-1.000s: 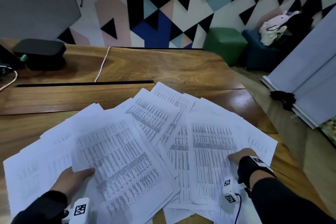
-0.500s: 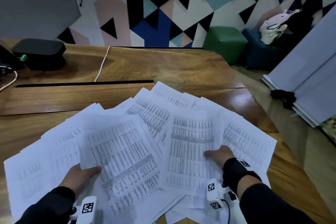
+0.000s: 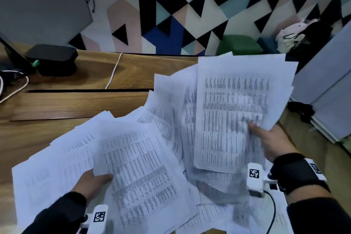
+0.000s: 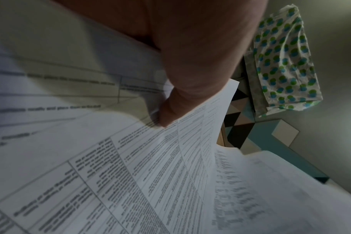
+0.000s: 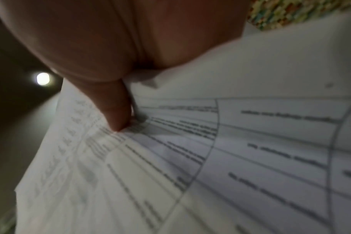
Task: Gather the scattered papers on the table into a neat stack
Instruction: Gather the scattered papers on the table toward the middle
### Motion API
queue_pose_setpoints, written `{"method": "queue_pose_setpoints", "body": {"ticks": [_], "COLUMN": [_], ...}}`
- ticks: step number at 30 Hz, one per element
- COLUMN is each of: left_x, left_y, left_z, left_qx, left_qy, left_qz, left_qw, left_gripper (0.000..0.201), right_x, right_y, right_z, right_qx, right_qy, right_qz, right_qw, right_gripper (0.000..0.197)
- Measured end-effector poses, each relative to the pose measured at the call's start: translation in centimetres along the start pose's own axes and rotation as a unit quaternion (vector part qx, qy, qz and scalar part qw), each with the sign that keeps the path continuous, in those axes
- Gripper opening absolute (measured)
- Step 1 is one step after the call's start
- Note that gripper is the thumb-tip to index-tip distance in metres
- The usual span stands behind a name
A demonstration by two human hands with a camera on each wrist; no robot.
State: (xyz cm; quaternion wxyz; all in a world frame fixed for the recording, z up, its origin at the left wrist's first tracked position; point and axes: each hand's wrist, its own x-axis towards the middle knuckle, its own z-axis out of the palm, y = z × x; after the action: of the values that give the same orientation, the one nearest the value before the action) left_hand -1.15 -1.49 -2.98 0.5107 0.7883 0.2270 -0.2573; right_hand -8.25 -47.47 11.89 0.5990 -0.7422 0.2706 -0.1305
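Head view looks down on a wooden desk (image 3: 79, 104) where printed papers (image 3: 167, 119), white sheets covered in dense tables of text, lie fanned and overlapping across the lower half of the frame. At the lower left, the left hand (image 3: 91, 182), in a dark sleeve, pinches the near edge of one printed sheet (image 3: 140, 173) that lies on top of the spread, its thumb pressed on the upper face. At the right, the right hand (image 3: 269, 142), with a black wrist strap (image 3: 298, 173) and a small white tagged device (image 3: 255, 178) beside it, grips a bundle of sheets (image 3: 233, 112) and holds it raised and tilted above the rest, thumb on the front page; the bundle's top edges reach the middle right of the frame. In the upper left of the frame a black box (image 3: 52, 59) sits on the desk, with a white cable (image 3: 114, 70) trailing toward the centre. Behind the desk is a wall of coloured triangles (image 3: 171, 5), a green cube seat (image 3: 239, 44) and a pale plush toy (image 3: 292, 32) at the upper right. Left wrist view shows the thumb (image 4: 190, 88) of that hand pressing on a curved sheet; its other fingers are hidden beneath the paper. Right wrist view, blurred, shows the thumb (image 5: 114, 110) of that hand pressing on a page of ruled table rows, the remaining fingers hidden behind it.
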Motion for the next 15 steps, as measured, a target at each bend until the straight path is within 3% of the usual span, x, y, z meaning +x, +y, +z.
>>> {"method": "queue_pose_setpoints", "body": {"ticks": [4, 7, 11, 15], "left_x": [-0.6, -0.6, -0.7, -1.6], "left_y": [1.4, 2.2, 3.3, 4.1], "left_z": [0.6, 1.0, 1.9, 2.8], "left_qx": [0.026, 0.031, 0.009, -0.047], "left_qy": [-0.007, -0.029, -0.058, -0.094], "left_qz": [0.023, 0.023, 0.012, -0.006], "left_qw": [0.999, 0.999, 0.998, 0.994], "left_gripper": [0.010, 0.012, 0.012, 0.011], "right_x": [0.2, 0.7, 0.1, -0.2], "right_y": [-1.7, -1.1, 2.2, 9.4], "right_z": [-0.2, 1.8, 7.8, 12.8], "right_qx": [0.202, 0.241, 0.087, -0.136], "right_qy": [-0.023, -0.046, -0.134, -0.206], "right_qz": [0.033, 0.045, 0.111, 0.222], "right_qw": [0.979, 0.968, 0.981, 0.943], "right_gripper": [0.023, 0.022, 0.012, 0.067]}}
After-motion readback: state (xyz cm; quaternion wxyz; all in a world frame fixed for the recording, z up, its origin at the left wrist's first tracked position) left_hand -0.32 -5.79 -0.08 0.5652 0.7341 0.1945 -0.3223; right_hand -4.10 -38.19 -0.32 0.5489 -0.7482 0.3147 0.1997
